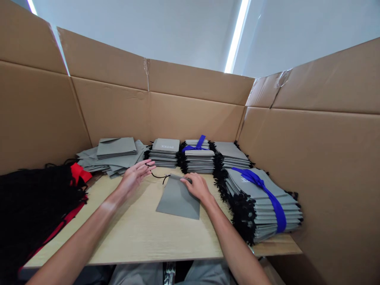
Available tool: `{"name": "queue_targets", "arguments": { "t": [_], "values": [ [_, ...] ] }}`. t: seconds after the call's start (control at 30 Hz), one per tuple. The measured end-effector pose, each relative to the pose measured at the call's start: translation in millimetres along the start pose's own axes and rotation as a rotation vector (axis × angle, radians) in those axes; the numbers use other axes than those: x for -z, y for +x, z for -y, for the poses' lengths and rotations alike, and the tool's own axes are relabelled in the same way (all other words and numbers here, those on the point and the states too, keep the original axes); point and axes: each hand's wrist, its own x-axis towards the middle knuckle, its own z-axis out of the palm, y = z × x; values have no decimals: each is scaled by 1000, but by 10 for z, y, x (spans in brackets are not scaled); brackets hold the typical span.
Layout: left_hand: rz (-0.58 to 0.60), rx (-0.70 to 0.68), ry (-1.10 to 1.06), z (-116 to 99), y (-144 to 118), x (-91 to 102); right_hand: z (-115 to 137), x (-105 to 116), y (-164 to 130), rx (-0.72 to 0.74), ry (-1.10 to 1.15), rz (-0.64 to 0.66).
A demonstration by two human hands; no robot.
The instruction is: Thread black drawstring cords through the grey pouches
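A flat grey drawstring pouch (178, 200) lies on the table in front of me, its top edge pointing away. My right hand (196, 186) is closed on the pouch's top right corner, with a small dark bit showing by the thumb. From the top left corner a thin black cord (160, 176) curves over to my left hand (138, 172). That hand is raised, palm up, fingers fairly straight, and the cord passes across them; how firmly they grip it is hard to make out.
Loose grey pouches (117, 148) lie at the back left. Neat pouch stacks (166, 152) line the back, and a bundle tied with a blue ribbon (267, 198) sits at right. A heap of black cords (35, 209) fills the left. Cardboard walls (196, 109) enclose the table (133, 241).
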Motion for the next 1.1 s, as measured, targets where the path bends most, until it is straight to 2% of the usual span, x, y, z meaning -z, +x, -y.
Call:
{"name": "queue_targets", "arguments": {
  "t": [0.13,0.3,0.43,0.53,0.63,0.77,0.97,1.1],
  "values": [
    [66,-77,294,114,-21,-48,60,-23,-8,3,33,5],
    [176,-221,661,145,-134,-117,114,14,-18,9,34,17],
    [215,-330,898,190,-161,-120,131,40,-19,5,23,11],
    [236,-383,929,256,-128,-104,147,43,-18,-12,16,10],
    [228,-376,915,297,-105,-101,171,43,-19,-3,26,18],
    [253,-328,884,263,-135,-135,200,49,-20,8,29,12],
    [221,-340,885,212,-181,-170,194,59,-21,-48,-21,-11],
    [232,-344,886,223,-175,-163,196,38,-24,-32,2,-15]
  ]
}}
